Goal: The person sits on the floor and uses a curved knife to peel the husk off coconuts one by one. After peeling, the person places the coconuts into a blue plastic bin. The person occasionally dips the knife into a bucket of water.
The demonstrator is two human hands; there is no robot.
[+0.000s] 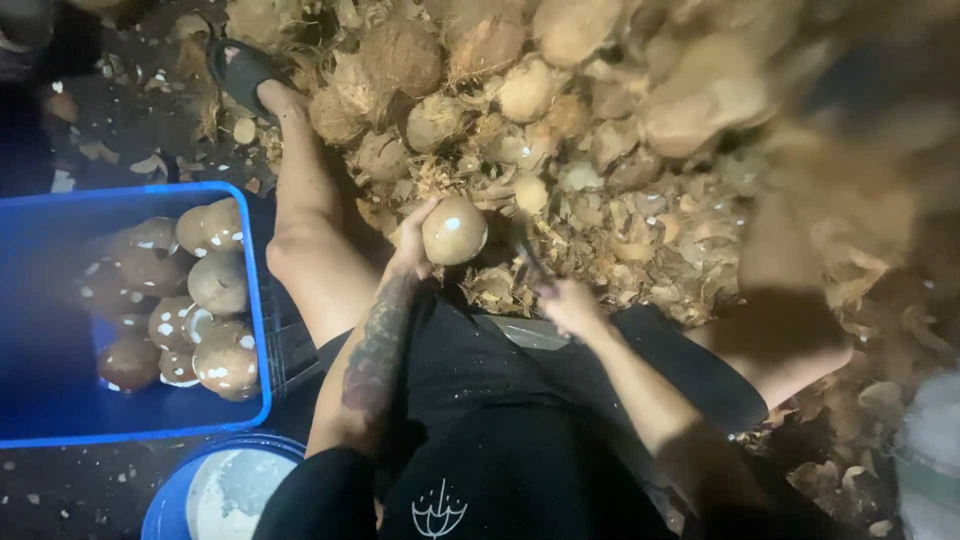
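Observation:
My left hand grips a round, brown peeled coconut with a white nick, held up in front of my lap. My right hand is closed on the handle of a dark knife, whose blade points up toward the coconut from the right. Both forearms reach out over my black shorts. My left leg stretches forward to a black sandal.
A blue crate at the left holds several peeled coconuts. A blue bucket of pale liquid stands below it. A large heap of husked coconuts and shell scraps fills the ground ahead and to the right.

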